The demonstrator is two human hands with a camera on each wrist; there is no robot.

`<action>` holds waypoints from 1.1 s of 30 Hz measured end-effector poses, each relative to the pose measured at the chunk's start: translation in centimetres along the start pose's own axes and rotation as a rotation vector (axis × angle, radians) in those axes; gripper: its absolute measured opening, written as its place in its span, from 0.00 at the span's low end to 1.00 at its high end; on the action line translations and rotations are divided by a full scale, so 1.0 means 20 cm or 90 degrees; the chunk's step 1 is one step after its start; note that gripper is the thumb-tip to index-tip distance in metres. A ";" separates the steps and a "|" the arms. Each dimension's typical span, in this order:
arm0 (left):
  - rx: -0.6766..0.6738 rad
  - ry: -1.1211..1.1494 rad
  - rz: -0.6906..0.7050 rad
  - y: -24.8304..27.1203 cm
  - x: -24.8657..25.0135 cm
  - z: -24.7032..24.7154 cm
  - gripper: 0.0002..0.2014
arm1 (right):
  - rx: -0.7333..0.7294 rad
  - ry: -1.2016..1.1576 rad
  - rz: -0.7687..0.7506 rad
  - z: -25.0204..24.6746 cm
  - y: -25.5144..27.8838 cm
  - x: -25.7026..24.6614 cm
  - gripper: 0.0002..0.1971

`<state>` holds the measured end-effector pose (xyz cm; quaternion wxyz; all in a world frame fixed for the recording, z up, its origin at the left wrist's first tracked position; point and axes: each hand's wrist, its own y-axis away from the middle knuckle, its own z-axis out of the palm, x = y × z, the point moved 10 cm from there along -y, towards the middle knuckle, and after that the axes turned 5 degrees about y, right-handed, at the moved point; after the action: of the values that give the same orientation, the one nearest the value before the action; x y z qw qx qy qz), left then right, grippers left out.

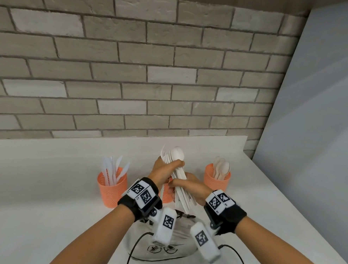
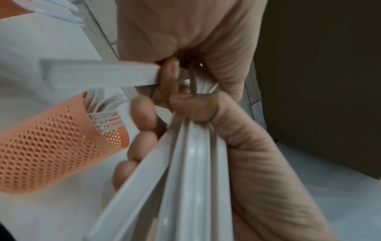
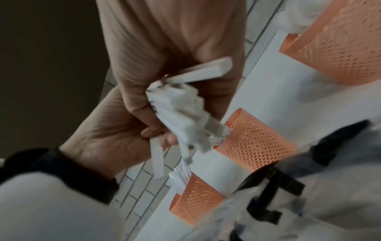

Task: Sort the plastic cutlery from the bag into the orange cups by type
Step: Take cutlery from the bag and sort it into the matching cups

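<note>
My left hand [image 1: 167,170] grips a bundle of white plastic cutlery [image 1: 176,156] upright over the middle of the counter, spoon bowls showing on top. My right hand [image 1: 184,185] holds lower down and pinches a single white handle [image 2: 98,73] away from the bundle [image 2: 191,179]. Three orange mesh cups stand behind. The left cup [image 1: 111,191] has knives. The middle cup [image 1: 166,194], mostly hidden by my hands, has forks [image 2: 107,120]. The right cup [image 1: 217,180] has spoons. The clear plastic bag [image 1: 163,250] lies under my wrists.
The white counter [image 1: 44,205] ends at a brick wall [image 1: 152,70] behind the cups. A grey panel [image 1: 321,119] rises along the right side. Black cables [image 1: 134,249] from the wrist cameras trail over the bag.
</note>
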<state>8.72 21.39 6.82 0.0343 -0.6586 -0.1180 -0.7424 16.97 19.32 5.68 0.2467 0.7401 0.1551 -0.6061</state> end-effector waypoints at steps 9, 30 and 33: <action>0.046 0.007 0.061 0.03 0.06 -0.04 0.33 | 0.183 -0.022 -0.057 -0.09 -0.04 0.02 0.06; 0.069 0.026 0.062 0.11 0.03 -0.01 0.10 | 0.167 -0.119 -0.102 -0.12 0.02 0.00 0.07; 0.045 0.072 0.058 0.12 0.05 0.01 0.07 | 0.156 -0.133 -0.073 -0.12 0.02 0.02 0.10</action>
<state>9.20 19.19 8.16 0.0976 -0.6186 -0.1121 -0.7715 19.34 20.23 5.70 0.1340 0.6878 0.0956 -0.7070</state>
